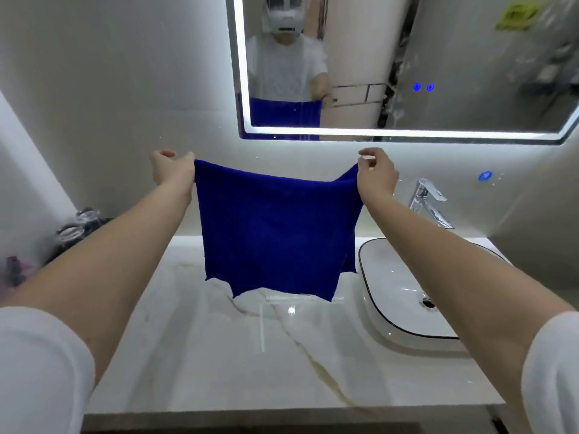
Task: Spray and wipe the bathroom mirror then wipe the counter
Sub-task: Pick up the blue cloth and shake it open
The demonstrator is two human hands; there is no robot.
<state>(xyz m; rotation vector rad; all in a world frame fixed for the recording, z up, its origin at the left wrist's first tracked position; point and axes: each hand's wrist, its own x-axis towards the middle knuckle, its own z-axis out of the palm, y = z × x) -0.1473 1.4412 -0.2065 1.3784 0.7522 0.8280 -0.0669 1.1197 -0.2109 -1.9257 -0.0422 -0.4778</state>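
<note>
Bathroom: lit mirror (438, 73), basin (391, 277), tap (429, 202).

The left sleeve (40, 368) and right sleeve (553, 371) are white, short and loose, leaving forearms bare.

Mirror (438, 57) cut off at top and right edges, blurred dark items (78, 223) partly behind the left forearm (125, 245), yellow label (517, 15) unreadable

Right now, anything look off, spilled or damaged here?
The mirror is streaked and wet-spotted on its right half, blurring the reflection. The counter shows no spill; its brown lines look like marble veining.
</note>
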